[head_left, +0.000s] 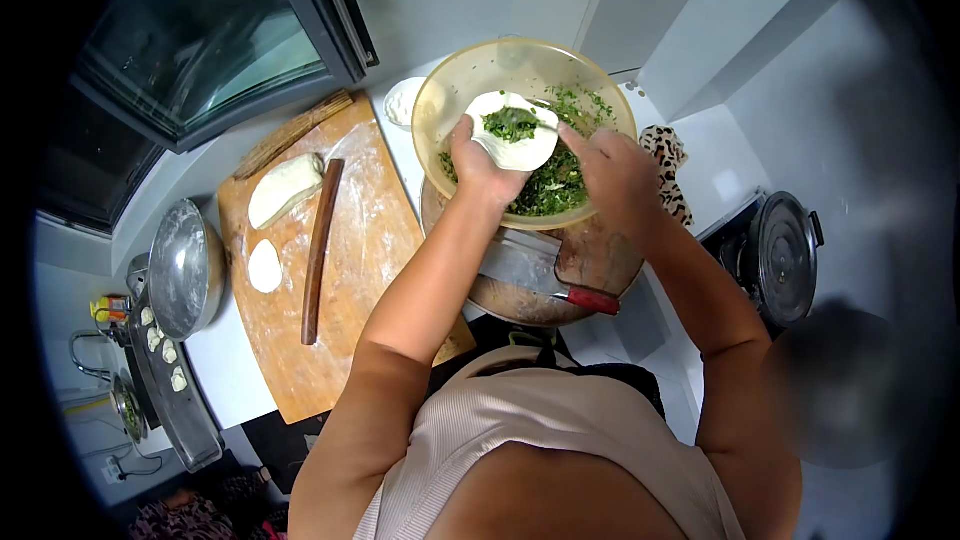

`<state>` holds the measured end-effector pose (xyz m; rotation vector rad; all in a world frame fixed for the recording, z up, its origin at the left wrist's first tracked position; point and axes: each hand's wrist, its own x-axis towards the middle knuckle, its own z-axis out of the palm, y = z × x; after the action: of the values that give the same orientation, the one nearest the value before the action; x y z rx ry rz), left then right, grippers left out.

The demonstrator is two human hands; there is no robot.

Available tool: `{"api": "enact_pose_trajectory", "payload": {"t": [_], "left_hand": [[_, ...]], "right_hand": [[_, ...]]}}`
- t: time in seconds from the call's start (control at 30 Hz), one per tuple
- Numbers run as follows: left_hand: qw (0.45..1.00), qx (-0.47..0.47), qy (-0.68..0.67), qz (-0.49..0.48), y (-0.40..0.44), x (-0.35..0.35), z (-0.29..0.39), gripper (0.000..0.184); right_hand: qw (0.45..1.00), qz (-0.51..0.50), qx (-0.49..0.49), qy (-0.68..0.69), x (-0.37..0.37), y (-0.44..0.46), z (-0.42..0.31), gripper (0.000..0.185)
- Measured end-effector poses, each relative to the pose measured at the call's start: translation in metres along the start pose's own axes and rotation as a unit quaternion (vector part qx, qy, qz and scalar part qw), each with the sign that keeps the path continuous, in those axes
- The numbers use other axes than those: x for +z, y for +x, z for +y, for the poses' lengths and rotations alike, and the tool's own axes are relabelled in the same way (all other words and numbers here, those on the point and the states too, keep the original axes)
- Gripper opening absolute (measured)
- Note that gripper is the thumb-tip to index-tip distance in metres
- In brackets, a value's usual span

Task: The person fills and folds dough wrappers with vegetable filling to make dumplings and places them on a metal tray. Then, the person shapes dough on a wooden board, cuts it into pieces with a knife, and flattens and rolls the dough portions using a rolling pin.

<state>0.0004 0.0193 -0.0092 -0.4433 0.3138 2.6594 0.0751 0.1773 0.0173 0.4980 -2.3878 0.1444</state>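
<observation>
A round dough wrapper (527, 153) lies across my left hand (478, 162), which is closed around its near left side. Chopped green filling (510, 124) sits in the middle of the wrapper. At the wrapper's right edge is my right hand (612, 172), its fingers curled and one fingertip close to the dough; whether it pinches the edge or holds something is hidden. Both hands are over a large yellowish bowl (440, 75) with more of the green filling (555, 185) inside.
On the floured wooden board (370, 270) lie a rolling pin (322, 250), a dough piece (285, 190) and a flat dough round (265, 267). A cleaver (525, 262) rests on a round chopping block (500, 305). Left are a metal bowl (187, 270) and a dark tray (185, 415) with several dumplings.
</observation>
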Motion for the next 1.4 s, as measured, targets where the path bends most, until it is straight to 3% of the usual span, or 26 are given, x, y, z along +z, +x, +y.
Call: {"api": "enact_pose_trajectory", "payload": {"t": [0.13, 0.23, 0.3, 0.37, 0.5, 0.67, 0.87, 0.97, 1.07, 1.2, 1.33, 1.4], "left_hand": [[0.999, 0.029, 0.014, -0.015, 0.005, -0.016, 0.013, 0.055], [0.998, 0.048, 0.044, -0.005, -0.001, -0.036, 0.041, 0.055], [0.995, 0.070, 0.073, 0.019, -0.015, -0.038, 0.058, 0.055], [0.992, 0.093, 0.081, 0.029, -0.027, -0.041, 0.070, 0.055], [0.991, 0.109, 0.071, 0.032, -0.039, -0.053, 0.083, 0.055], [0.991, 0.098, 0.059, 0.062, -0.045, -0.054, 0.084, 0.055], [0.990, 0.102, 0.077, 0.066, -0.059, -0.043, 0.089, 0.055], [0.988, 0.094, 0.094, 0.073, -0.062, -0.040, 0.091, 0.055], [0.989, 0.079, 0.102, 0.069, -0.059, -0.043, 0.089, 0.053], [0.990, 0.054, 0.116, 0.063, -0.046, -0.043, 0.074, 0.053], [0.992, 0.026, 0.108, 0.051, -0.027, -0.036, 0.044, 0.055], [0.997, 0.004, 0.073, 0.038, -0.020, -0.023, 0.030, 0.056]], "right_hand": [[0.997, 0.014, 0.072, -0.004, -0.002, 0.008, 0.006, 0.030], [0.995, 0.052, 0.072, 0.036, 0.036, 0.000, 0.037, 0.020], [0.980, -0.155, 0.121, -0.043, 0.064, -0.012, 0.052, 0.017], [0.914, -0.363, 0.150, -0.106, 0.082, -0.014, 0.054, 0.019], [0.902, -0.387, 0.179, 0.075, 0.103, -0.028, 0.040, 0.017], [0.827, -0.459, 0.221, 0.240, 0.110, -0.014, 0.042, 0.021], [0.734, -0.445, 0.324, 0.398, 0.104, -0.008, 0.052, 0.024], [0.725, -0.415, 0.310, 0.454, 0.110, -0.011, 0.066, 0.025], [0.697, -0.434, 0.363, 0.440, 0.080, 0.011, 0.068, 0.025], [0.727, -0.370, 0.331, 0.474, 0.042, 0.037, 0.070, 0.023], [0.727, -0.345, 0.383, 0.453, -0.002, 0.064, 0.054, 0.022], [0.802, -0.252, 0.307, 0.447, 0.002, 0.052, 0.046, 0.022]]}}
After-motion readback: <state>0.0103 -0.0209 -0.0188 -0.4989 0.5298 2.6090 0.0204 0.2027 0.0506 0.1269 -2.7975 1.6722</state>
